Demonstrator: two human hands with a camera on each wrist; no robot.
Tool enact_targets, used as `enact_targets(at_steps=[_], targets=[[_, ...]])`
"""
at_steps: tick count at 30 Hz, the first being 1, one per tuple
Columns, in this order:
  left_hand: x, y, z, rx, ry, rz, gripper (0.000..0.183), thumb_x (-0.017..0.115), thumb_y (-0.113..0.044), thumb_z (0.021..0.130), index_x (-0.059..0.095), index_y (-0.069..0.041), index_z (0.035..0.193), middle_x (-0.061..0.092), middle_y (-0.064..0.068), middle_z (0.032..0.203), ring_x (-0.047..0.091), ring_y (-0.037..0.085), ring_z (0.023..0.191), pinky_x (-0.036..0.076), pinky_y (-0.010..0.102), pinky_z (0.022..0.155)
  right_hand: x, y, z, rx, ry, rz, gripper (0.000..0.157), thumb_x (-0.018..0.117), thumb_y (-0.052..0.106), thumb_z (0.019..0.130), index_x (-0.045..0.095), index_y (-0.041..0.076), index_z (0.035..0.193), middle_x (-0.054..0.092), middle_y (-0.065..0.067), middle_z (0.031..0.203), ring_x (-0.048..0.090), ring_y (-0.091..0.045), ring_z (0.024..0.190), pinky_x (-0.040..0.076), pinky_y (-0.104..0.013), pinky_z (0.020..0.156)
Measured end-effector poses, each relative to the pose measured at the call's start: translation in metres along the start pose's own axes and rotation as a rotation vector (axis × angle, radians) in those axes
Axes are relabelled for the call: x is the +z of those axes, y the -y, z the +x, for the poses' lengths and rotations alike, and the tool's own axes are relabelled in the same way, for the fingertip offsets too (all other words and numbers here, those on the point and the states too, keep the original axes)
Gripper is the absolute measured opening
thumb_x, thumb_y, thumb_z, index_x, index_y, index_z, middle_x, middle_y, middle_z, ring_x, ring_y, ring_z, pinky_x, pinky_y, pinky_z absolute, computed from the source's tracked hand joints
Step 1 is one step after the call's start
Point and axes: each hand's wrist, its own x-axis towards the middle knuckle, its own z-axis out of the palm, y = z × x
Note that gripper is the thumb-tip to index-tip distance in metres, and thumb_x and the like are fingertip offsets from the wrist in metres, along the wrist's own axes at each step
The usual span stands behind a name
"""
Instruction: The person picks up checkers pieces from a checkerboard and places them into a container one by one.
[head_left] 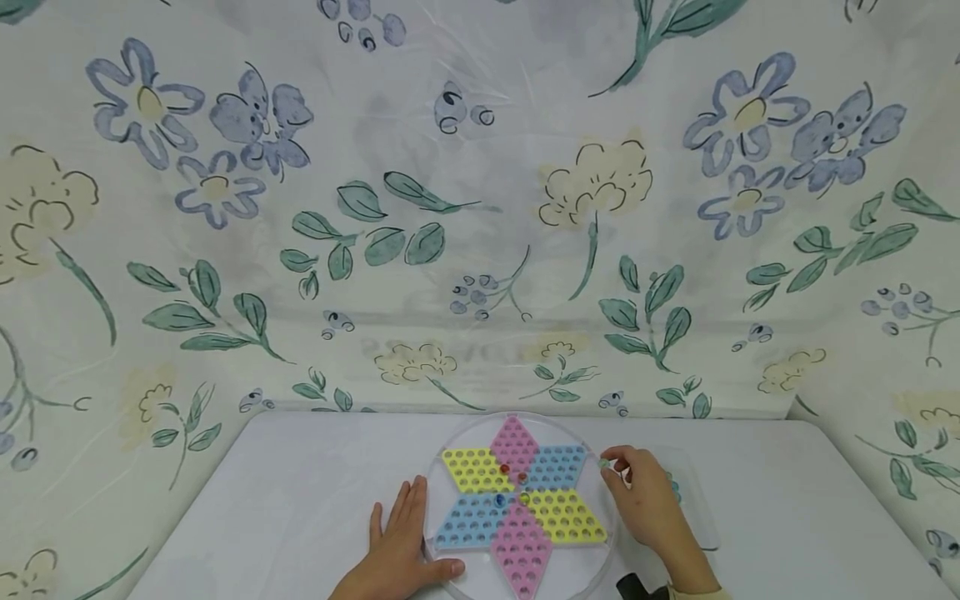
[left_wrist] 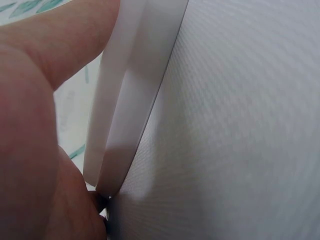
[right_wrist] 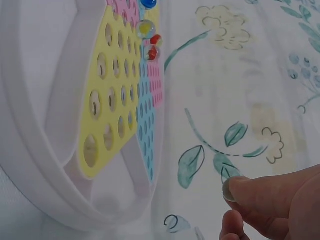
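Observation:
A round white Chinese checkers board [head_left: 585, 571] with a pink, yellow and blue star lies on the table. Around the star's centre sit a blue marble [head_left: 500, 500], a yellow marble [head_left: 524, 498] and two red marbles [head_left: 522, 477]. My left hand [head_left: 397, 546] rests against the board's left rim, its fingers straight and its thumb at the lower edge. In the left wrist view that hand touches the white side wall [left_wrist: 135, 85]. Just off the board's right rim, my right hand [head_left: 643, 500] pinches a greenish clear marble [right_wrist: 228, 190] between thumb and fingertip.
A clear shallow container [head_left: 701, 517] stands right of the board, with green marbles [head_left: 675, 487] in it partly hidden behind my right hand. A black object [head_left: 632, 586] is beside the right wrist. Floral fabric [head_left: 487, 250] rises behind the white table [head_left: 315, 467].

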Motion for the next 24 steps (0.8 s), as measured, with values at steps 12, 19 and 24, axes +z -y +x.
enact_targets(at_steps=[12,19,24], targets=[[0.001,0.002,0.0,-0.002,0.0,-0.025,0.134,0.081,-0.063,0.072,0.008,0.014,0.155,0.009,0.033,0.162,0.001,0.049,0.15,-0.012,0.068,0.112,-0.003,-0.007,0.003,-0.015,-0.077,-0.091,0.021,0.063,0.007,0.096,0.066,-0.002,0.115,0.059,-0.008,0.094,0.053,-0.021,0.083,0.048,-0.036,0.071],[0.001,0.002,0.0,0.006,0.005,-0.023,0.133,0.08,-0.062,0.073,0.007,0.013,0.155,0.008,0.032,0.163,0.001,0.049,0.15,-0.012,0.069,0.111,-0.003,-0.013,0.003,-0.036,-0.108,-0.101,0.021,0.061,0.007,0.097,0.066,-0.004,0.115,0.059,-0.009,0.093,0.053,-0.021,0.082,0.048,-0.037,0.07],[0.001,0.001,0.001,-0.007,0.012,-0.008,0.133,0.08,-0.063,0.073,0.008,0.013,0.155,0.009,0.032,0.163,0.002,0.049,0.15,-0.011,0.069,0.112,-0.003,-0.017,0.004,-0.035,-0.109,-0.116,0.021,0.06,0.006,0.097,0.066,-0.005,0.115,0.059,-0.009,0.091,0.053,-0.022,0.081,0.047,-0.038,0.071]])
